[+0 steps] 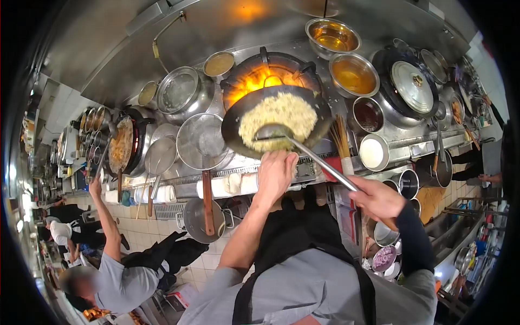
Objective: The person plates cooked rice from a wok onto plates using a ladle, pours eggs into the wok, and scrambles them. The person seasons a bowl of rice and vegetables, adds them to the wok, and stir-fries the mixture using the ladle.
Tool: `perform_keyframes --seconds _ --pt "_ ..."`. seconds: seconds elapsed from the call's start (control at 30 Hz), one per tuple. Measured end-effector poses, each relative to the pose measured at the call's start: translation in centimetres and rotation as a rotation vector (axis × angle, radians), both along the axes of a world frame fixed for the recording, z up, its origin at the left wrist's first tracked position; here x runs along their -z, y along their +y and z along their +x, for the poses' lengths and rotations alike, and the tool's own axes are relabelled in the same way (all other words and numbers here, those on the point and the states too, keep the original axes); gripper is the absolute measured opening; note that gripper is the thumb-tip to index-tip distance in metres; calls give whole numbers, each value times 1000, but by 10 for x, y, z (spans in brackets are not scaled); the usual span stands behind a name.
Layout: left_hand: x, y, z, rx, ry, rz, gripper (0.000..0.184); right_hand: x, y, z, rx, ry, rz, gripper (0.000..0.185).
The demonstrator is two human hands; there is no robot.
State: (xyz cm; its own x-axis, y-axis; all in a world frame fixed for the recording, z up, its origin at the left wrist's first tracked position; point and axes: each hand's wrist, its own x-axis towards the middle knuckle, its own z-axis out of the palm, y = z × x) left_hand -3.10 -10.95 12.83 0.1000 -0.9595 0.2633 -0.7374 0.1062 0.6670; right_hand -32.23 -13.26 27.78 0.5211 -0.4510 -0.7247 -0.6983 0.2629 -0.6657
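A black wok [233,127] is tilted over a burner with tall orange flames [260,81] at its far side. Pale yellow fried rice [290,111] fills its middle. My left hand [275,176] is closed at the wok's near rim; what lies under its fingers is partly hidden. My right hand [379,200] is wrapped round the wooden end of a long-handled ladle [325,164]. The ladle's bowl rests in the rice, toward the near side of the wok.
Steel bowls of yellow liquid [355,76], a pot of dark sauce [368,115] and a lidded wok [413,86] stand right. Left are a wire strainer [203,142] and a large pot [177,92]. A co-worker [127,284] works at another wok [121,143].
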Motion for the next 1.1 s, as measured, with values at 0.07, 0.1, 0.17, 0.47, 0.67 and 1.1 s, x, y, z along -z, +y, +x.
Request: perform_keyframes --seconds 0.07,0.1,0.17,0.47,0.67,1.1 --pt "-12 3 1 11 39 20 35 4 -10 -5 -56 16 -4 49" --pt "-1 -4 -1 11 57 93 35 24 -18 1 -90 32 -65 47" --pt "79 -21 -7 52 -21 194 36 88 -46 21 -43 -22 -172 41" --pt "66 40 4 164 -166 28 25 148 -2 30 56 8 -845 61" --pt "131 -45 50 168 -83 83 35 84 -28 -6 -223 246 -651 64" --pt "144 -52 34 64 -129 160 38 200 -78 70 -395 255 -777 82"
